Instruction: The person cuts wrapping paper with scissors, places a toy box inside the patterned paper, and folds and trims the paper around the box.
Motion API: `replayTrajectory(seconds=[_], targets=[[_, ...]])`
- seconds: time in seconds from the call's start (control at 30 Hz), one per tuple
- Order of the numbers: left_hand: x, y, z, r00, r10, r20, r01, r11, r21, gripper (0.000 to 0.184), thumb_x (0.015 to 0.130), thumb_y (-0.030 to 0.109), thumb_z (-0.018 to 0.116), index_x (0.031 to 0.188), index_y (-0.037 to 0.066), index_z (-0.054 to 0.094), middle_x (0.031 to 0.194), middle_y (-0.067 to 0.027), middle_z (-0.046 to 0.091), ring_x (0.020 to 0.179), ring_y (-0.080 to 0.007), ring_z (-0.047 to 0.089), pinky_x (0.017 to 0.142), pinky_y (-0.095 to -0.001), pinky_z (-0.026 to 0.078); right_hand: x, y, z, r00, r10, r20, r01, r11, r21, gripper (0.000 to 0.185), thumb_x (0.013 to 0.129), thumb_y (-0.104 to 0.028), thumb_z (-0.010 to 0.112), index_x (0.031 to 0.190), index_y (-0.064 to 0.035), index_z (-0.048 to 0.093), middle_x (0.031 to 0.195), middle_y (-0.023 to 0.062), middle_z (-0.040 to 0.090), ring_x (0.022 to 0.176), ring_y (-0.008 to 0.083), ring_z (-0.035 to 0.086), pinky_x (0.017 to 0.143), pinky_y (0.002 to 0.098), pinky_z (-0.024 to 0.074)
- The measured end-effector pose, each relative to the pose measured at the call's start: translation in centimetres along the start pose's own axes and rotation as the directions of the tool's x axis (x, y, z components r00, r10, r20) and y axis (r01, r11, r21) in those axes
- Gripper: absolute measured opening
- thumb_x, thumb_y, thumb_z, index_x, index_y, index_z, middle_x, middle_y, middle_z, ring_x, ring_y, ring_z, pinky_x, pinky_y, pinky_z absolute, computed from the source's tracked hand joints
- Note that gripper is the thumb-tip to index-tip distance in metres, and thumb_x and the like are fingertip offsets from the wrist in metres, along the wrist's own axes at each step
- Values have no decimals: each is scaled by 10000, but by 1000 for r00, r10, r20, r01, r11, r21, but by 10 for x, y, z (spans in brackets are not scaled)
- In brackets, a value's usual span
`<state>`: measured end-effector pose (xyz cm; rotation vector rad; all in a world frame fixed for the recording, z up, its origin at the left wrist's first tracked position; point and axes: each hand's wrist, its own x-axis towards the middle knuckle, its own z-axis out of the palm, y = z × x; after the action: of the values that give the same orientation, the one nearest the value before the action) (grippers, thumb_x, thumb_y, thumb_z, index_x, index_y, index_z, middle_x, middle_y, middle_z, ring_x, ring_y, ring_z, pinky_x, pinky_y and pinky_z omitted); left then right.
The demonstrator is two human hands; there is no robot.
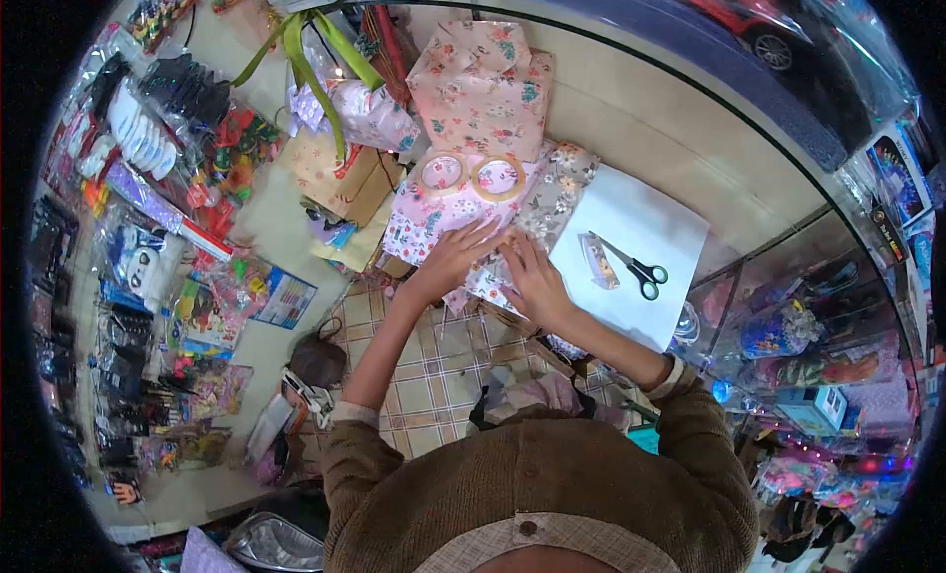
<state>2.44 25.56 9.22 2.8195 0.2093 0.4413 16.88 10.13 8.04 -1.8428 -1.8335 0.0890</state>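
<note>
Both hands rest on floral wrapping paper at the middle of the counter. My left hand (461,255) lies on the pink floral paper (419,223), its fingers stretched toward the right. Close beside it, my right hand (535,282) has its fingers spread over the edge of the grey floral paper (562,194). The fingertips of the two hands nearly meet. Two tape rolls (441,191) lie just beyond my left hand. To the right, scissors (645,272) with dark handles and a small clear tape dispenser (598,262) sit on a white sheet (641,218).
Folded pink floral paper (483,90) lies at the back. A bag with a green ribbon (305,70) stands at the back left, near brown paper bags (340,179). Packaged goods hang along the left wall. A glass case (788,327) stands on the right.
</note>
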Motion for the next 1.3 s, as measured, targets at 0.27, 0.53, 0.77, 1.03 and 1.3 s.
replayTrajectory(seconds=[0.27, 0.53, 0.77, 1.03, 1.3], targets=[[29, -34, -12, 944, 271, 190, -263, 963, -66, 747, 698, 113, 722, 1376, 217, 426, 1468, -26, 362, 1341, -281, 338, 974, -437, 362, 3, 4, -4, 997, 56, 52, -56, 998, 5, 599, 765, -147, 605, 1274, 85, 390, 1269, 330, 453, 1185, 477, 450, 986, 451, 425], [44, -52, -10, 908, 375, 185, -329, 914, -238, 645, 699, 227, 728, 1299, 177, 498, 1451, -42, 385, 1355, -263, 320, 1054, -442, 292, 1, -7, 4, 993, 116, 3, -115, 991, -67, 602, 734, -92, 626, 1263, 83, 398, 1273, 301, 449, 1232, 444, 409, 1060, 458, 339], [57, -61, 12, 887, 433, 159, -394, 890, -229, 729, 636, 190, 767, 1300, 114, 474, 1340, -99, 485, 1262, -284, 420, 1013, -415, 335, -1, -4, 30, 970, 196, -142, -220, 960, -173, 578, 638, 45, 591, 1203, 13, 472, 1232, 218, 513, 1182, 382, 494, 1019, 446, 405], [70, -47, 10, 917, 380, 123, -328, 892, -310, 868, 575, 90, 765, 1366, 147, 413, 1101, -71, 518, 1059, -274, 454, 947, -402, 346, -2, -4, 36, 949, 213, -232, -252, 955, -154, 511, 664, 28, 580, 1168, -27, 518, 1227, 184, 525, 1148, 363, 528, 952, 426, 466], [67, -51, 16, 915, 403, 21, -374, 867, -330, 780, 584, 105, 747, 1322, 181, 506, 1037, -75, 498, 976, -286, 456, 892, -393, 380, -1, -5, 32, 951, 207, -228, -242, 961, -135, 627, 620, 17, 619, 1231, -45, 496, 1215, 171, 550, 1137, 367, 532, 957, 425, 464]])
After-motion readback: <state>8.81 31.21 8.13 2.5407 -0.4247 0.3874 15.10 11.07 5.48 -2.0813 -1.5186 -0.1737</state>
